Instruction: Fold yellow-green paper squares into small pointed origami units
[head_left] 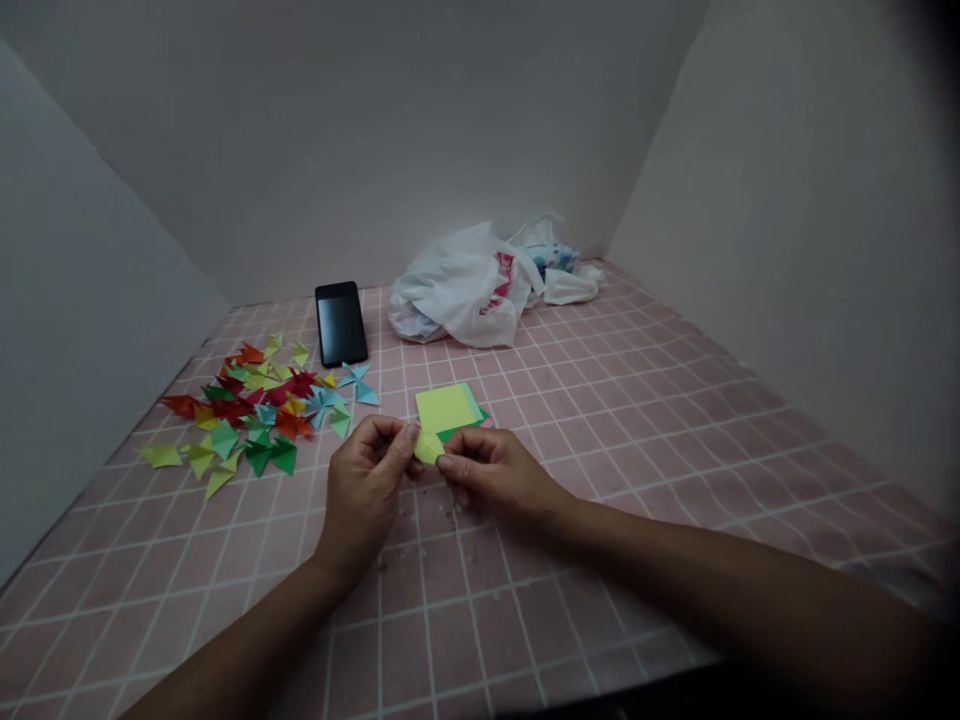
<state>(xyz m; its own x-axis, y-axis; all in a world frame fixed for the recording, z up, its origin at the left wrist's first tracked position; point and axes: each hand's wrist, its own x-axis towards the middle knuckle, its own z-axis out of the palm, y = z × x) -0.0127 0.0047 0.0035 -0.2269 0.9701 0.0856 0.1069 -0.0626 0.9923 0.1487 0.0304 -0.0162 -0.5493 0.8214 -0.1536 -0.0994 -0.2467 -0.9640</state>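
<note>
A small folded piece of yellow paper (428, 447) is pinched between my two hands, a little above the cloth. My left hand (369, 478) grips its left side with thumb and fingers. On the opposite side, the thumb and forefinger of my right hand (501, 474) close on its lower right edge. Just beyond my fingers lies a stack of square paper sheets (448, 407), yellow on top, with green and pink edges showing beneath. My fingers hide part of the folded paper and the near corner of the stack.
Many folded paper shapes (232, 410) in red, orange, yellow, green and blue lie in a heap at the left. Behind them a black phone (341, 324) rests on the pink checked cloth (600, 430). White plastic bags (469, 285) sit against the back wall (420, 130).
</note>
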